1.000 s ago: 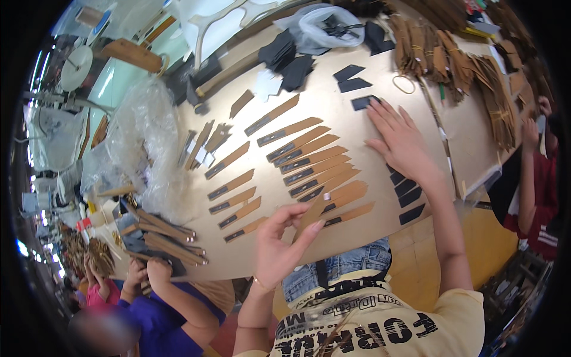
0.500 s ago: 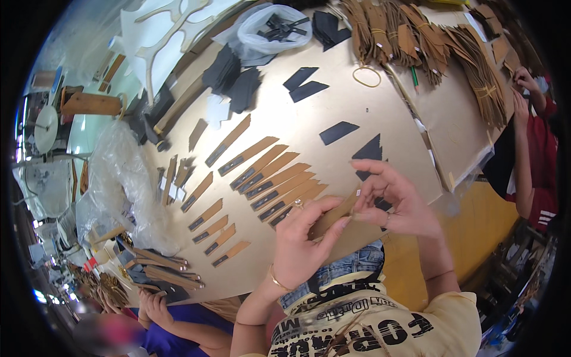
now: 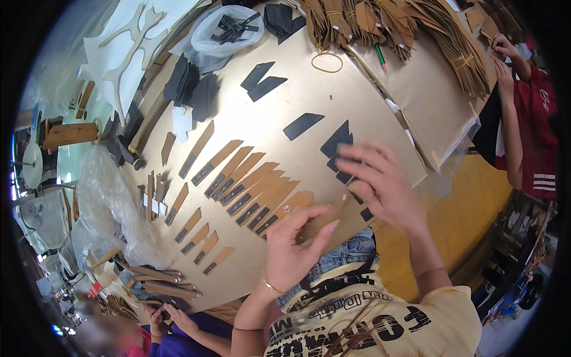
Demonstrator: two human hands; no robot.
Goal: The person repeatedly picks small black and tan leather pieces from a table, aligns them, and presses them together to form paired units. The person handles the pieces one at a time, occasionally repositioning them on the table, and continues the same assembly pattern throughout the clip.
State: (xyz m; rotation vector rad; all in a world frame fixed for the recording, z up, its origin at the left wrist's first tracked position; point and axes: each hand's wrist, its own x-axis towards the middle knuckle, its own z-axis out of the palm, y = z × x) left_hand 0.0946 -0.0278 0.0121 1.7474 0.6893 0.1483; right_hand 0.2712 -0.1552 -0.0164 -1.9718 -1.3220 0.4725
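Observation:
My left hand (image 3: 294, 244) is closed around a brown leather piece (image 3: 326, 219), which it pinches between thumb and fingers above the table's near edge. A small pale mark shows near the piece's right end. Just to the right, my right hand (image 3: 383, 187) has its fingers spread and partly blurred, with nothing visible in them. Its fingertips hover over dark leather pieces (image 3: 338, 138) lying on the table. Left of my left hand, a slanting row of brown leather strips (image 3: 256, 184) lies flat, each with a dark patch at its lower end.
Bundled brown strips (image 3: 357, 21) and a green pencil (image 3: 380, 56) lie at the back. A clear plastic bag (image 3: 226, 33) holds black strips. Crumpled plastic (image 3: 113, 208) sits at the left. Other people's hands (image 3: 505, 59) work at the right and lower left.
My right hand has drawn back from the leather piece's end, its fingers spreading. My left hand keeps hold of it. The whole view has shifted, so the table's things appear further left.

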